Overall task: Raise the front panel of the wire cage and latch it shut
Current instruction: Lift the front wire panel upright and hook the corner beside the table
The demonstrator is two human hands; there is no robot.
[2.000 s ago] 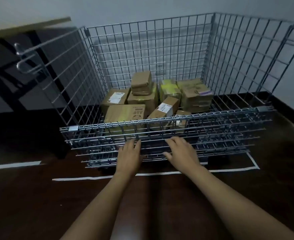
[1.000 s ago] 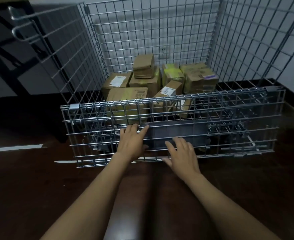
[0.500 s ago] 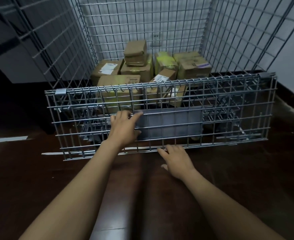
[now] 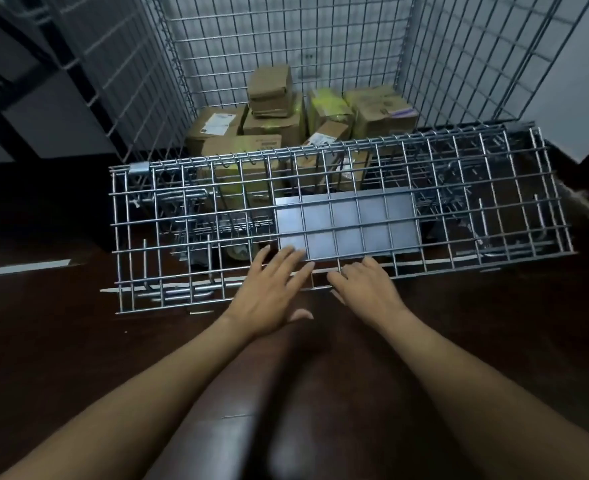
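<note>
The wire cage [image 4: 286,46] stands open at the front, its back and side walls upright. Its hinged front panel [image 4: 493,202] hangs from the low front rail and tilts out toward me, with a grey plate [image 4: 348,223] fixed at its middle. My left hand [image 4: 272,292] lies flat on the panel's lower wires with fingers spread and the thumb free below the edge. Just to its right, my right hand [image 4: 365,289] hooks its fingers into the panel's bottom row of mesh.
Several cardboard boxes [image 4: 268,88] are stacked inside the cage at the back. A dark table frame [image 4: 9,46] stands left of the cage. White tape lines [image 4: 22,268] mark the dark glossy floor.
The view has closed in and the panel's bottom edge has swung out toward me. My left hand slid down to the lower wires and my right hand moved onto the bottom row.
</note>
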